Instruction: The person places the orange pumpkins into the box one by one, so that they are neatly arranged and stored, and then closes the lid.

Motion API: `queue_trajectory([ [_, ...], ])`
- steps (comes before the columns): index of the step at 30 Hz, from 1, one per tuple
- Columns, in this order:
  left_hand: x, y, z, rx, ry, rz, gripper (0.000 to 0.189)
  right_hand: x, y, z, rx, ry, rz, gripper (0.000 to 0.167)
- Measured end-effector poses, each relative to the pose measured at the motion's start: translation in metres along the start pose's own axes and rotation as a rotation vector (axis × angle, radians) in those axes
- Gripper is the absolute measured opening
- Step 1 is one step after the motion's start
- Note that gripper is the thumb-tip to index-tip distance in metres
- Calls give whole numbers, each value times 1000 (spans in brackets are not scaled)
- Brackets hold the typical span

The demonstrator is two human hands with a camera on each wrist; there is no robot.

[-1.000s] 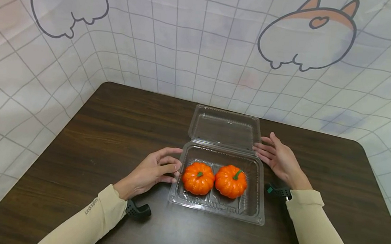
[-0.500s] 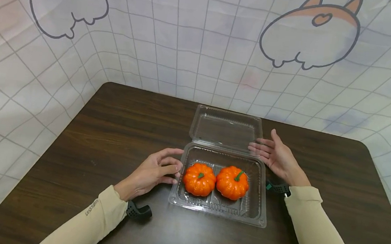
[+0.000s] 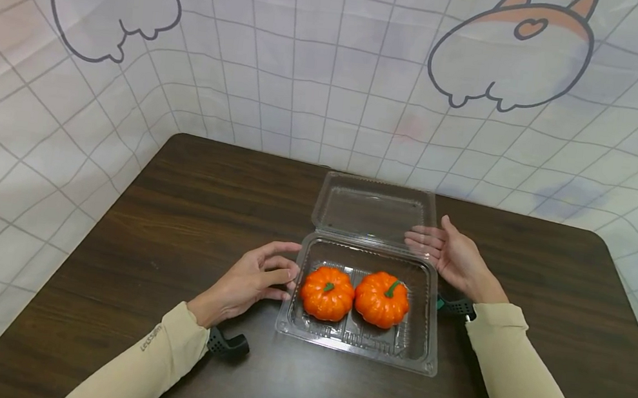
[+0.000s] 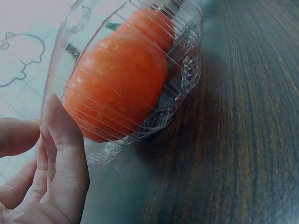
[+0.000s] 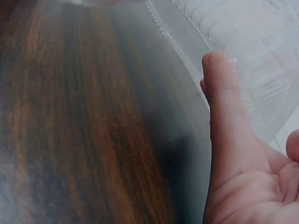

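Note:
A clear plastic clamshell container [image 3: 358, 352] lies on the table with its lid [image 3: 375, 208] folded back flat behind it. Inside the base sit two orange toy pumpkins side by side, the left pumpkin [image 3: 320, 300] with a short green stem and the right pumpkin [image 3: 378, 306] with a longer one. My left hand [image 3: 252, 279] pinches the base's left rim between thumb and fingers, as the left wrist view shows. Under the right edge of the lid reach the straight fingers of my right hand [image 3: 458, 259], seen through the plastic, palm turned up and thumb raised.
The dark wooden table [image 3: 189, 211] carries the container near its back edge. Behind and beside it hangs a white gridded curtain [image 3: 308, 81] with cartoon corgi prints. A black wrist strap [image 3: 228, 345] is on my left wrist, another strap [image 3: 456, 306] on my right.
My right hand's fingers have slid further left, under the lid's right edge. The left hand keeps its pinch on the rim. The container shows slightly further right in view; the pumpkins stay inside.

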State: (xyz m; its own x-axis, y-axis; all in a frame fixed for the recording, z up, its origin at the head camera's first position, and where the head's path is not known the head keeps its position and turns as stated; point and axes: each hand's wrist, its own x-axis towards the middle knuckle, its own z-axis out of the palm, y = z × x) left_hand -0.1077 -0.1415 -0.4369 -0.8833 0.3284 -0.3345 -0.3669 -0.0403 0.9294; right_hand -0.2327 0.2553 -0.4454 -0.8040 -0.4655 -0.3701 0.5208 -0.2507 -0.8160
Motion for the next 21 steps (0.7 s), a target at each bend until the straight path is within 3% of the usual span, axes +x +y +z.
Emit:
queue_trajectory([
  [17, 1, 3, 3, 11, -11, 3, 55, -10, -24, 9, -32, -26, -32, 87],
  [21, 1, 3, 3, 18, -10, 5, 56, -15, -32, 13, -96, -57, -38, 92],
])
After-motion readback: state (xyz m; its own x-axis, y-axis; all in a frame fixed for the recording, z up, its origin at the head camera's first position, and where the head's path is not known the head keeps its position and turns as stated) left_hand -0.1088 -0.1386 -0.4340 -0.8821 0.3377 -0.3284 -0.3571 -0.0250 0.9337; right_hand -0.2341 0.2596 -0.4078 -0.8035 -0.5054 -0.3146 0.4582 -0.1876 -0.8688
